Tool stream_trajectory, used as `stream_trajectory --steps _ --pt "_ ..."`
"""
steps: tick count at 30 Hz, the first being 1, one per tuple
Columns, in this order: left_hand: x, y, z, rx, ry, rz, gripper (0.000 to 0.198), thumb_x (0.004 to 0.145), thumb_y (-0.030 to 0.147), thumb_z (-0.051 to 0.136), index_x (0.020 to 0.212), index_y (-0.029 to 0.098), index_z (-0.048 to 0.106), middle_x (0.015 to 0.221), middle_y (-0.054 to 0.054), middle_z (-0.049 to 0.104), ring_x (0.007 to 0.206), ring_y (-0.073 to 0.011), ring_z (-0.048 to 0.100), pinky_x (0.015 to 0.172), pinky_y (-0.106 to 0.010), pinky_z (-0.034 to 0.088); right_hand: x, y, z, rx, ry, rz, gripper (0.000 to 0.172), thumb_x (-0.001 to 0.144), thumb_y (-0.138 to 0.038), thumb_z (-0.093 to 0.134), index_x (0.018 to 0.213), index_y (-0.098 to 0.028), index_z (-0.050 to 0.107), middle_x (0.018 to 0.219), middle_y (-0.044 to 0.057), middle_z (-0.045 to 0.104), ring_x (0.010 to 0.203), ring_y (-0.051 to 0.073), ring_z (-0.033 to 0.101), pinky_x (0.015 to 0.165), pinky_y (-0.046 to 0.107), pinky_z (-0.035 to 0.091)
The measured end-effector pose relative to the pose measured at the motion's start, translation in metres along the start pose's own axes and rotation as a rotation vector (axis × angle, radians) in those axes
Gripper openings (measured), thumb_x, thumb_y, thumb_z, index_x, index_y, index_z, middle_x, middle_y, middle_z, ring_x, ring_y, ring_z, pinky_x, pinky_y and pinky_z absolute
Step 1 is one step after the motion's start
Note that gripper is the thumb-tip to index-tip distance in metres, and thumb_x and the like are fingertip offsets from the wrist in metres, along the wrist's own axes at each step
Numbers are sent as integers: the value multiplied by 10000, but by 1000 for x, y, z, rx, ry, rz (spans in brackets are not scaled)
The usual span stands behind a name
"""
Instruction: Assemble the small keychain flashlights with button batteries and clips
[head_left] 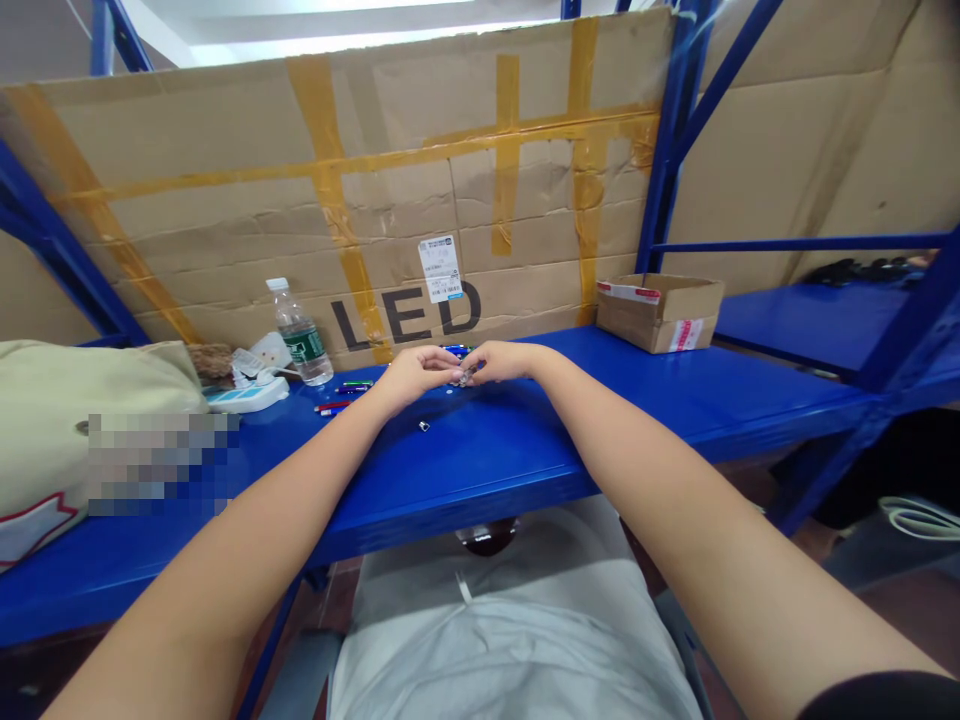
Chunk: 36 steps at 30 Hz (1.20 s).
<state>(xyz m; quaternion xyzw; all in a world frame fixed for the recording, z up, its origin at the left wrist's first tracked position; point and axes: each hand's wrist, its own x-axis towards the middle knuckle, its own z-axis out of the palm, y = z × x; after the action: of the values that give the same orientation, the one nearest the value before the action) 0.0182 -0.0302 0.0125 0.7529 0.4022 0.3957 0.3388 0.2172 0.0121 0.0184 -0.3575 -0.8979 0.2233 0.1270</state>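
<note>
A small shiny piece (464,379) lies between the left hand (409,382) and the right hand (511,360) – nearly together, fingertips closed on it – over the blue worktop (517,435). A loose metal part (424,426) rests apart, nearer the front edge.

Blue table (510,440); taped cardboard panel (412,220) behind; blue metal post (667,170) right; bright ceiling (330,25); reddish floor (75,665)
</note>
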Motion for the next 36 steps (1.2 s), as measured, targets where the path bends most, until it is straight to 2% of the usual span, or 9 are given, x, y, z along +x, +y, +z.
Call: stream_trajectory --steps 4,9,15,18,24,28,30,33,36 --pt "2 -2 2 18 21 8 287 654 264 782 894 153 670 842 -59 739 841 -193 686 823 -354 527 3 4 0 -99 68 -66 229 733 -216 611 927 -195 730 910 16 717 808 143 610 709 219 422" --pt "5 -9 -3 122 85 89 206 709 263 718 869 145 664 838 -60 727 805 -179 673 779 -332 531 3 7 1 -82 42 -6 264 749 -210 570 971 -201 712 797 10 694 659 117 581 583 209 403" --pt "1 -3 -4 548 179 528 167 781 120 535 815 175 690 851 -39 660 806 -149 606 740 -285 492 1 4 1 4 21 8 310 769 -223 538 1043 -206 682 841 28 691 679 119 596 553 203 413" --pt "0 -3 -5 656 141 618 243 792 93 501 863 203 706 854 -31 619 801 -145 586 732 -276 477 0 2 1 54 6 7 290 780 -224 535 1031 -192 675 878 43 690 727 129 610 561 203 432" --pt "0 -6 -8 780 40 560 351 814 95 448 1020 235 696 935 -45 589 893 -169 574 821 -301 459 -2 -1 2 108 -17 71 258 805 -246 551 1032 -178 654 896 52 686 717 115 613 567 193 446" --pt "9 8 -7 766 123 501 283 791 115 456 915 199 697 925 -44 613 904 -182 576 846 -306 452 -1 -2 3 76 7 107 224 822 -223 539 1016 -186 647 825 36 676 651 100 594 538 180 430" --pt "19 18 -2 750 139 507 254 782 120 460 886 178 684 925 -49 632 915 -187 579 856 -306 446 0 -1 4 18 30 104 195 820 -203 538 979 -177 647 778 32 664 604 98 574 512 181 417" --pt "37 30 12 767 6 495 248 761 124 480 915 163 670 938 -56 655 919 -199 585 839 -307 444 4 1 7 -44 120 92 135 802 -168 547 904 -145 633 771 52 657 582 109 561 487 195 412" --pt "53 35 27 765 -50 367 233 746 118 478 894 153 655 921 -62 667 856 -203 592 771 -304 448 6 2 9 -75 169 109 72 793 -142 547 826 -135 612 756 64 654 564 116 553 487 213 421"
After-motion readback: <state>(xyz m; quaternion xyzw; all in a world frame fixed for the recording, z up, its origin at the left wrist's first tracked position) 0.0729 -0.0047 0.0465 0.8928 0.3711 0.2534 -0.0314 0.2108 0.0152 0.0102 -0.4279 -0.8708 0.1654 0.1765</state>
